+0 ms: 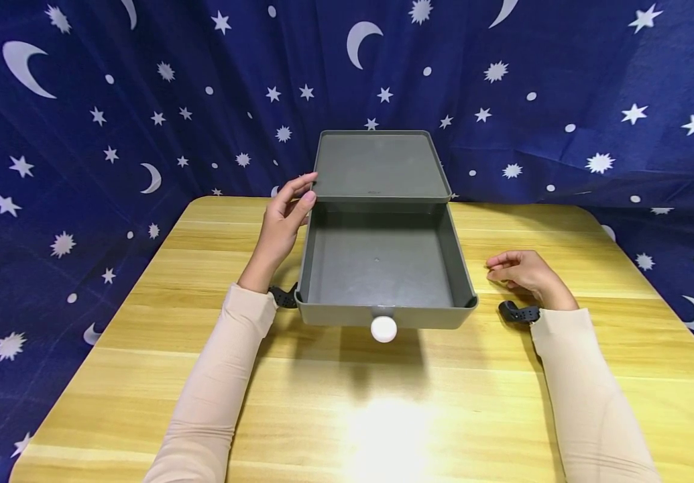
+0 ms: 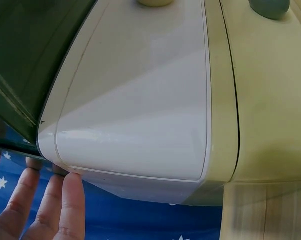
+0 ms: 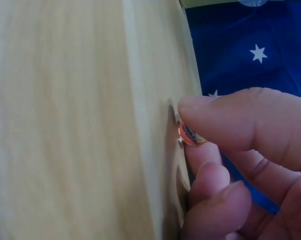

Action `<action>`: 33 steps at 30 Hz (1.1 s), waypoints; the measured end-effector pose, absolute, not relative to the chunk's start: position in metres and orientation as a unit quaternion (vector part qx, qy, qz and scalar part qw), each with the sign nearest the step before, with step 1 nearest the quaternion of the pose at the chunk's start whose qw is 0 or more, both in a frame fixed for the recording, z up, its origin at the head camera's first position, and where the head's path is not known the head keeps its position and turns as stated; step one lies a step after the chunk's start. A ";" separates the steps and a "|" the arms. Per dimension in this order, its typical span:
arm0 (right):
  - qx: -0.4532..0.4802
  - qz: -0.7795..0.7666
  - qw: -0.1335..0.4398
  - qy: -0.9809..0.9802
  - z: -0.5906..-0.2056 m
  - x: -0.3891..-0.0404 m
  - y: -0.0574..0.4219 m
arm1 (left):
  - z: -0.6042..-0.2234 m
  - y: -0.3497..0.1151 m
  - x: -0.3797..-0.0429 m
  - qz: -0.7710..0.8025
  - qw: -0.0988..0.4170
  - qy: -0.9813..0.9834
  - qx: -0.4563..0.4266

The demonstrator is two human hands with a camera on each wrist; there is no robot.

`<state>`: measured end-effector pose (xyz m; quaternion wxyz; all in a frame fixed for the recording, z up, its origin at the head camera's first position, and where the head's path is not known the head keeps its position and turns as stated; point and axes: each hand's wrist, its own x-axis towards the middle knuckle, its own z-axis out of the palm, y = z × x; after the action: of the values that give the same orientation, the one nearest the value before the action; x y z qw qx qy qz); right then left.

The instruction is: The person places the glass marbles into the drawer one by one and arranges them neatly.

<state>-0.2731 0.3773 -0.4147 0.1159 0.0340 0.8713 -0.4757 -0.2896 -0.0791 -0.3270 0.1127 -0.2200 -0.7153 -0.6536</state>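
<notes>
A grey drawer [image 1: 377, 268] with a white knob [image 1: 383, 329] is pulled out from a small stacked drawer unit, below its grey top [image 1: 379, 164]. My left hand [image 1: 280, 228] touches the unit's left side near the top's front corner, with its fingers mostly straight. In the left wrist view, those fingers [image 2: 50, 210] lie along the edge by the white tier [image 2: 135, 110]. To the right of the unit, my right hand [image 1: 522, 272] is low over the table. Between its thumb and fingers it pinches a small glass marble [image 3: 191, 135] with orange and dark colours.
Under the white tier lies a cream tier [image 2: 265, 100], with a grey-green knob [image 2: 270, 7]. The unit stands on a wooden table [image 1: 473, 402] with rounded back corners. A blue curtain [image 1: 232, 54] with moons and stars hangs behind and at both sides.
</notes>
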 end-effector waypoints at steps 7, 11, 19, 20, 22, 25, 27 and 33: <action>0.033 -0.478 0.108 0.871 -0.413 -0.271 0.376 | -0.340 -0.081 -0.303 -0.653 0.122 -0.712 -0.225; 0.035 -0.473 0.103 0.874 -0.411 -0.270 0.376 | -0.341 -0.082 -0.303 -0.651 0.128 -0.713 -0.229; 0.043 -0.479 0.108 0.870 -0.405 -0.269 0.375 | -0.337 -0.081 -0.300 -0.653 0.117 -0.715 -0.221; 0.049 -0.490 0.106 0.864 -0.404 -0.269 0.375 | -0.334 -0.081 -0.296 -0.653 0.116 -0.716 -0.220; 0.046 -0.503 0.103 0.857 -0.401 -0.269 0.375 | -0.327 -0.080 -0.289 -0.651 0.115 -0.718 -0.219; 0.034 -0.520 0.096 0.848 -0.398 -0.268 0.375 | -0.318 -0.078 -0.279 -0.648 0.115 -0.721 -0.219; 0.021 -0.523 0.090 0.847 -0.396 -0.267 0.373 | -0.315 -0.078 -0.276 -0.646 0.114 -0.722 -0.218; 0.004 -0.528 0.068 0.847 -0.390 -0.266 0.370 | -0.316 -0.078 -0.276 -0.649 0.111 -0.720 -0.219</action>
<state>-0.2662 0.3704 -0.3898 0.0676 0.0044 0.8466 -0.5279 -0.2759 -0.0779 -0.3155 0.1113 -0.2195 -0.7201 -0.6487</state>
